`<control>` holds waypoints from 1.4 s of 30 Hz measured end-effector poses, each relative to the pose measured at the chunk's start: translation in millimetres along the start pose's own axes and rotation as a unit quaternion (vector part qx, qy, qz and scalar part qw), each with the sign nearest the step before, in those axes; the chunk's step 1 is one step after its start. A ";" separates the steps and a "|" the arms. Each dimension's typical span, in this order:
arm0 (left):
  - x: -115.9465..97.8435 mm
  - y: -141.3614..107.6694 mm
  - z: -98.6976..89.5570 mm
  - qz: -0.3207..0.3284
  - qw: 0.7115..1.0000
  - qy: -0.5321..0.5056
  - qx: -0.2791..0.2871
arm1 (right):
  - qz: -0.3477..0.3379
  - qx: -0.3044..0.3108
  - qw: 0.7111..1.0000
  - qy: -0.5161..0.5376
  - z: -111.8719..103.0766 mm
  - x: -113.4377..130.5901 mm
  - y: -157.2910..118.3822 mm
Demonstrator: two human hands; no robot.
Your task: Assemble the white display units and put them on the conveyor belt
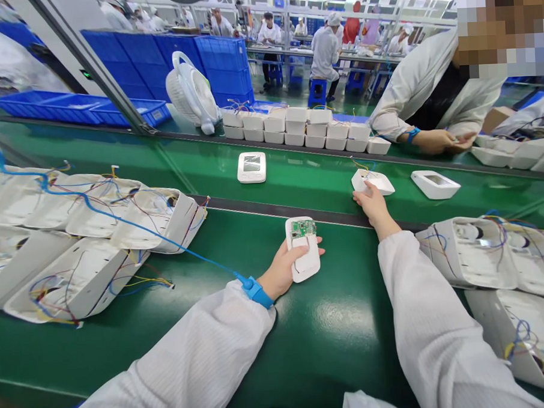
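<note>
Centrally, left hand (281,268) gripping white panel (307,264) with green circuit board (303,228), right hand (375,207) at two o'clock, fingers on wired white housing (381,182).

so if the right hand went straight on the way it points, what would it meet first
The open white case, which the right hand appears to be touching; beyond it, probably the stacked white cases, though depth is unclear.
</note>
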State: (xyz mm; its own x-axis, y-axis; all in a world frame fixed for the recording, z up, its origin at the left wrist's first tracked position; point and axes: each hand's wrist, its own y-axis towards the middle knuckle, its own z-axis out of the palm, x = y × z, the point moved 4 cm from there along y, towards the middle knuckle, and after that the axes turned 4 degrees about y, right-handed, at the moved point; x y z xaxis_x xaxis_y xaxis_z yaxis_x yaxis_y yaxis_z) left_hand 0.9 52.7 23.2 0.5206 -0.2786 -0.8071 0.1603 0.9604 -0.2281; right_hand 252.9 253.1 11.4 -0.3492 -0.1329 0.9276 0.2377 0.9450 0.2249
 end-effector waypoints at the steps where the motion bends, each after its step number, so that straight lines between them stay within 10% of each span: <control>1: -0.5 1.0 -0.5 0.002 1.000 -0.006 -0.004 | 0.006 -0.001 1.000 0.006 0.4 -0.7 -1.4; 10: -30.7 18.9 -28.6 0.146 0.980 -0.052 -0.123 | -0.063 -0.016 0.998 0.025 -8.6 27.7 -57.8; 16: -48.6 21.8 -43.6 0.221 0.955 -0.093 -0.177 | -0.146 0.117 0.982 -0.009 -14.9 50.7 -109.9; 25: -9.3 -14.9 7.0 0.101 0.994 -0.016 0.029 | -0.177 0.225 0.957 -0.037 -36.5 64.7 -148.7; 36: 2.8 -21.1 9.1 0.079 0.993 0.008 0.091 | -0.113 0.245 0.948 -0.171 -69.2 80.0 -208.2; 42: 4.4 -21.1 12.9 0.065 0.994 -0.008 0.084 | 0.014 0.495 0.867 -0.049 -71.9 101.2 -291.5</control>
State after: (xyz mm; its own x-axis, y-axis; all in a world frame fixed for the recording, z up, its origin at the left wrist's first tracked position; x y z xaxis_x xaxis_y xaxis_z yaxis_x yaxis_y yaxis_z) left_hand 10.6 31.1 31.5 0.5593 -0.1542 -0.8145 0.2287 0.9731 -0.0272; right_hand 213.4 -57.3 61.2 -0.4422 -0.1256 0.8881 -0.6306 0.7476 -0.2083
